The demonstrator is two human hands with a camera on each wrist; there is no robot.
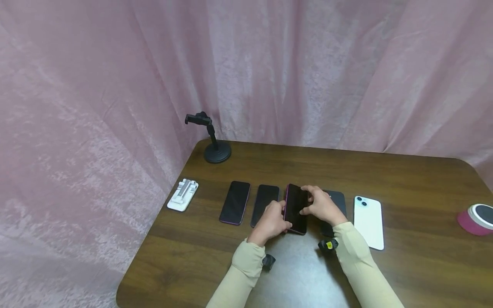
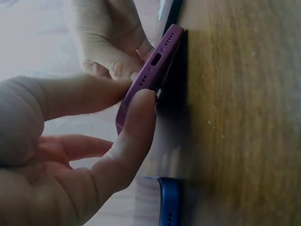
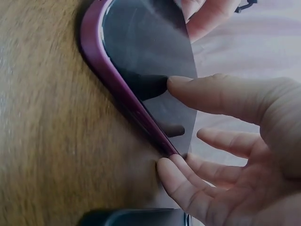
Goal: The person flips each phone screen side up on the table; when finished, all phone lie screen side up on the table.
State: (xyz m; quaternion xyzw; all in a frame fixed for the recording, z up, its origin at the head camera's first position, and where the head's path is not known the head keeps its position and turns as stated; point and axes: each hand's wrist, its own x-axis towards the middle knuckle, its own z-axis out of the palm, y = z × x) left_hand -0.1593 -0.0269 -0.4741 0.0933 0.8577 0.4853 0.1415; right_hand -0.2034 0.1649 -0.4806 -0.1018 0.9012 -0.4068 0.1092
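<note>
Both hands are on a smartphone (image 1: pixel 295 207) with a purple-pink frame and a dark screen facing up. The left hand (image 1: pixel 271 220) grips its lower left part; in the left wrist view, thumb and finger pinch the port end (image 2: pixel 157 60). At the right edge, the right hand (image 1: pixel 323 207) holds it, its thumb (image 3: pixel 188 89) on the screen and its fingertips (image 3: pixel 171 172) at the frame. This phone tilts over the wood in the left wrist view. A second phone (image 1: pixel 265 201) lies left of it, and a dark phone (image 1: pixel 338 200) is partly hidden under the right hand.
Farther left lies another dark-screened phone (image 1: pixel 235 203), then a white folding stand (image 1: pixel 181 197). A black phone holder (image 1: pixel 217 153) stands at the back left corner. Right of the hands are a white phone (image 1: pixel 368 222) and a pink, white-topped round object (image 1: pixel 471 221). Pink curtains hang behind the table.
</note>
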